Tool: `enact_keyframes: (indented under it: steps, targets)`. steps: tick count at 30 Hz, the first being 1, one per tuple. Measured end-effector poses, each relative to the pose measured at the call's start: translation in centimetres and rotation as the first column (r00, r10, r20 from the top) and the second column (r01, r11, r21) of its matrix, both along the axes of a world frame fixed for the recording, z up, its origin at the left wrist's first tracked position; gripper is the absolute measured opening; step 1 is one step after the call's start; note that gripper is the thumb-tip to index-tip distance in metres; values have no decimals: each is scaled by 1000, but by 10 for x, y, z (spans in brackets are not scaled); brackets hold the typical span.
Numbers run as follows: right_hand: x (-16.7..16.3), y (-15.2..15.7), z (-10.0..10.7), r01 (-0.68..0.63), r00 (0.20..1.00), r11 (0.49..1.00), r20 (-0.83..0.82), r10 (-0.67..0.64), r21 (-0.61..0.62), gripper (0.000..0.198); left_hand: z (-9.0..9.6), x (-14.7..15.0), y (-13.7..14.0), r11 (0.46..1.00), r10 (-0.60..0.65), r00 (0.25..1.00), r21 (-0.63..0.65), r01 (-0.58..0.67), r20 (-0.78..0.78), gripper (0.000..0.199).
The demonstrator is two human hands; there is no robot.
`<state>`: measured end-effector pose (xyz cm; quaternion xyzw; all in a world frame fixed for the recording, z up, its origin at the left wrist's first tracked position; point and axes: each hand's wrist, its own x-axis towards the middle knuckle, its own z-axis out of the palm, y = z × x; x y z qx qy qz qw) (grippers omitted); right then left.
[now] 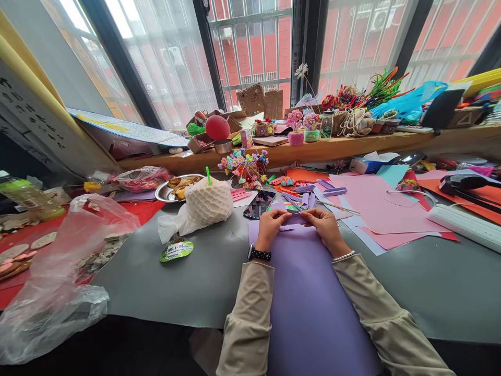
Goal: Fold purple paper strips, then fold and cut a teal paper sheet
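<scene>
One purple paper strip [296,219] spans the space between the left hand [272,225] and right hand [324,224], each closed in a thumb-and-finger pinch on its near end. Probably feather-light, bendy and easily creased, it suits gentle edge holds.

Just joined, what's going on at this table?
A person's left hand and right hand pinch a small purple paper piece between them, above a large purple sheet. More purple paper strips lie just beyond the hands, with a phone to their left.
</scene>
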<state>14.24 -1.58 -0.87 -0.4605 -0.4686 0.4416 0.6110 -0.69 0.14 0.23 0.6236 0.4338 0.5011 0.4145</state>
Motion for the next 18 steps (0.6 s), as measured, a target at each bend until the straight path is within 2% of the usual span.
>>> enact_keyframes:
  steps: [5, 10, 18]
  targets:
    - [3, 1, -2, 29, 999, 999, -37, -30, -14, 27, 1, 0, 1, 994, 52, 996, -99, -44, 72, 20]
    - [2, 1, -2, 8, 996, 999, -93, -11, -40, 26, 1, 0, 0, 991, 78, 992, -119, -65, 104, 19]
    - [3, 2, 0, 24, 987, 997, -156, -36, -77, 35, -1, -1, 2, 991, 84, 989, -116, -70, 118, 25]
